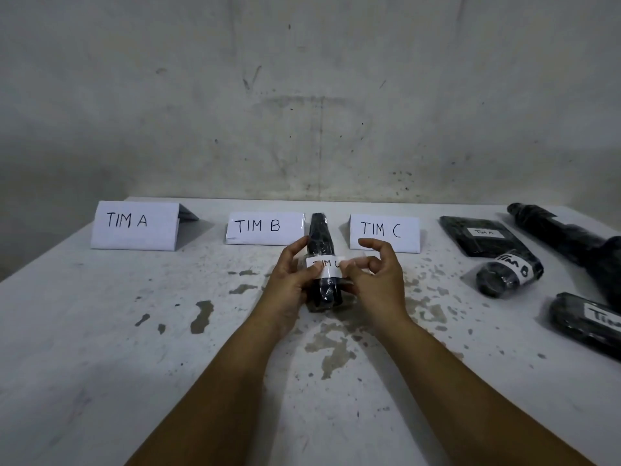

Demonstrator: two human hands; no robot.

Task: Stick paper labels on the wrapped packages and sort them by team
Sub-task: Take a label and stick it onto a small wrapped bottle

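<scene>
Package: a black wrapped package (323, 264) is held just above the table (100, 331), long axis pointing away from the person toward the wall.
Left hand (290, 277): grips the package's side.
Right hand (373, 274): presses the paper label (327, 268) on, thumb down.
Nearest marker: TIM C sign (384, 233), just right, nothing between.
Neighbours: TIM B sign (263, 228) left; labelled packages (509, 270) far right.

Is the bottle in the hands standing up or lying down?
Lying down. The wrapped bottle rests lengthwise on the table, neck pointing toward the wall.
</scene>
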